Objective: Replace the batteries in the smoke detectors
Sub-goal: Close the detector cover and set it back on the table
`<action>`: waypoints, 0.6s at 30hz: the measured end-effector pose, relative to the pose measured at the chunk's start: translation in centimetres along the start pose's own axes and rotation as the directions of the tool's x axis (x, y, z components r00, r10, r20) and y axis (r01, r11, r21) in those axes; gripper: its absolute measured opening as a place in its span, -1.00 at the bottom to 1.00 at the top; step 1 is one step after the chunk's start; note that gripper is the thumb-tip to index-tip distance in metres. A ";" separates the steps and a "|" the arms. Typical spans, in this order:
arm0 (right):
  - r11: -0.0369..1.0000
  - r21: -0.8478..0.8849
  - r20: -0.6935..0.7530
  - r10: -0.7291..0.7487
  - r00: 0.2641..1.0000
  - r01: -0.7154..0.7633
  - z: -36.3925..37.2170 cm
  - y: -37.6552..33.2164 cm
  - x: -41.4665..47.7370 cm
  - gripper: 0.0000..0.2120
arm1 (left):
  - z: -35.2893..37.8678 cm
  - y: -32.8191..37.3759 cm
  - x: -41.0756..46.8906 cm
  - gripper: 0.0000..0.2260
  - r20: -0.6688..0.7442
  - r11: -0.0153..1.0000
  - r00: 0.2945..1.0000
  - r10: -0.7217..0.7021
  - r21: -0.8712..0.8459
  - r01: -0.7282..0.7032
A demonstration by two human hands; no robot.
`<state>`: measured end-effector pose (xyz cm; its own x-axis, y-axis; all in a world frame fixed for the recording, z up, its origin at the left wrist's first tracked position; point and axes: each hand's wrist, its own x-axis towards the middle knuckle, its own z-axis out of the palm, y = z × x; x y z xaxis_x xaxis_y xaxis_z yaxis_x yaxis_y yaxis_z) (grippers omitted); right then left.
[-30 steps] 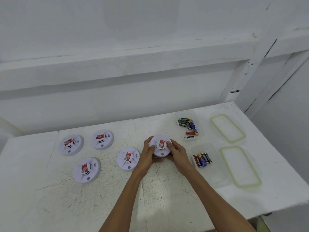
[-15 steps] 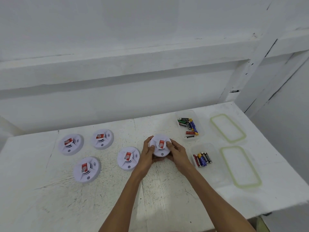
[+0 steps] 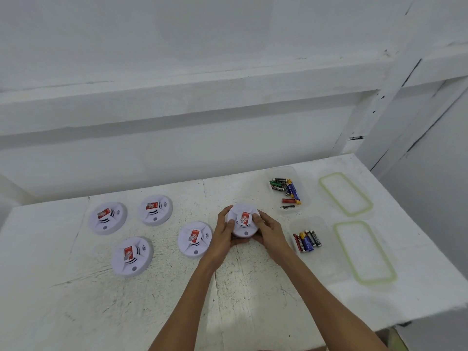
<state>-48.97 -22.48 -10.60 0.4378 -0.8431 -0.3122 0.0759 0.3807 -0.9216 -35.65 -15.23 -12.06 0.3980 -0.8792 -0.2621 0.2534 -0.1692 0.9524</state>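
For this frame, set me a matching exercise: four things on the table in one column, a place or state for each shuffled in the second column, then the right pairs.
Column one
1. rightmost smoke detector
2. far tub
3. near tub
4. near lid

Column two
A. holds lined-up batteries, side by side
B. lies flat near the right edge of the table
C. gripped between the left hand and the right hand
D. holds jumbled batteries, lying at mixed angles

Pairs: 1-C, 2-D, 3-A, 4-B.
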 end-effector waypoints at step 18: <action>1.000 0.012 0.010 0.006 1.000 -0.006 0.1 -0.3 -0.3 -0.79 | -0.1 -0.2 0.1 -0.67 -0.006 1.000 1.000 -0.006 0.004 0.006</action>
<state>-49.05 -22.34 -10.23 0.4472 -0.8371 -0.3150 0.0843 0.3901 -0.9169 -35.60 -15.27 -12.33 0.4016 -0.8754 -0.2690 0.2521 -0.1768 0.9514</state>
